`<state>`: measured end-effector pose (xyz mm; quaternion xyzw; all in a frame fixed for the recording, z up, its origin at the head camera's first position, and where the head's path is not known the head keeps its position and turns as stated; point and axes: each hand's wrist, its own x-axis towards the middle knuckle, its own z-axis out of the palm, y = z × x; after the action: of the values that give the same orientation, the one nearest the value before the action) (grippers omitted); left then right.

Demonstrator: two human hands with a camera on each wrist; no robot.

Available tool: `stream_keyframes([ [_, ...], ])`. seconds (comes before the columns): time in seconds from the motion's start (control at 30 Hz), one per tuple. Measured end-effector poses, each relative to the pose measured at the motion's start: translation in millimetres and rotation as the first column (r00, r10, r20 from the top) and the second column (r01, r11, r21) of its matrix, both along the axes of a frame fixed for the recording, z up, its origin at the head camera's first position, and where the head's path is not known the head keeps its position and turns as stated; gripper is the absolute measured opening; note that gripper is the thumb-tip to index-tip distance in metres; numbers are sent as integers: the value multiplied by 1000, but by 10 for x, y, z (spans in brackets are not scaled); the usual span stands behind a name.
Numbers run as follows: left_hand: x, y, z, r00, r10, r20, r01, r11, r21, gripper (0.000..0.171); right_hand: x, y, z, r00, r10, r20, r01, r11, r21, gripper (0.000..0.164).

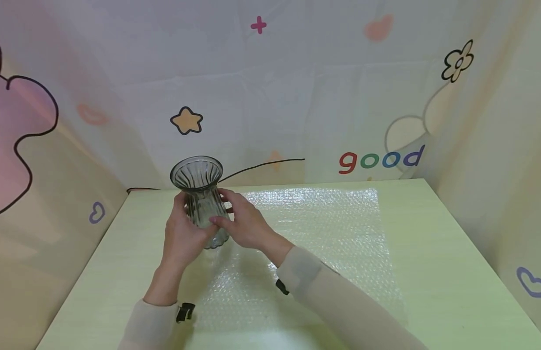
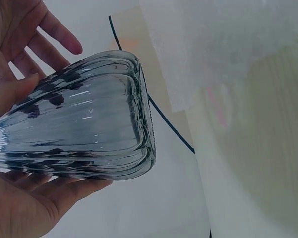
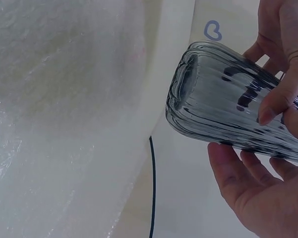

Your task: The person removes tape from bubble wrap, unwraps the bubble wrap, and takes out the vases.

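Observation:
A grey-tinted glass vase (image 1: 207, 209) with ribbed sides and a flared rim is held up by both hands, nearly upright, mouth on top. My left hand (image 1: 183, 238) grips its left side, thumb across the front. From the right, my right hand (image 1: 246, 221) holds it with curved fingers and a thumb on the near side. The vase's rounded, thick base (image 2: 139, 119) shows beyond the fingers in the left wrist view. Below and to the right, a sheet of clear bubble wrap (image 1: 322, 253) lies flat.
The bubble wrap covers the middle of a pale green table (image 1: 445, 272). Behind the table's back edge hangs a printed cloth backdrop (image 1: 270, 112), which also runs down both sides. Dark straps (image 1: 185, 312) show at the sleeve cuffs.

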<state>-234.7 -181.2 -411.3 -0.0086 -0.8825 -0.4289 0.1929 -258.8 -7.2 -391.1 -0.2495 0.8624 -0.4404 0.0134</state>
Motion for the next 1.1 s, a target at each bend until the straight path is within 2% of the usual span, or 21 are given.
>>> stream_keyframes([
  [0.27,-78,-73,-58,1000,20,6,-20,999,28,96,-92,-97,-26,1000,12,13,-12,1000,5,68],
  [0.5,-148,-134,-107,1000,30,9,-30,999,45,96,-152,-165,-18,1000,11,15,-12,998,61,68],
  [0.73,-205,-182,-123,999,47,-3,-47,998,41,96,-215,-230,-18,999,15,50,-18,997,75,67],
  [1.1,-295,-260,-156,998,59,-6,-59,997,59,95,-298,-310,-21,995,67,69,-72,995,67,67],
])
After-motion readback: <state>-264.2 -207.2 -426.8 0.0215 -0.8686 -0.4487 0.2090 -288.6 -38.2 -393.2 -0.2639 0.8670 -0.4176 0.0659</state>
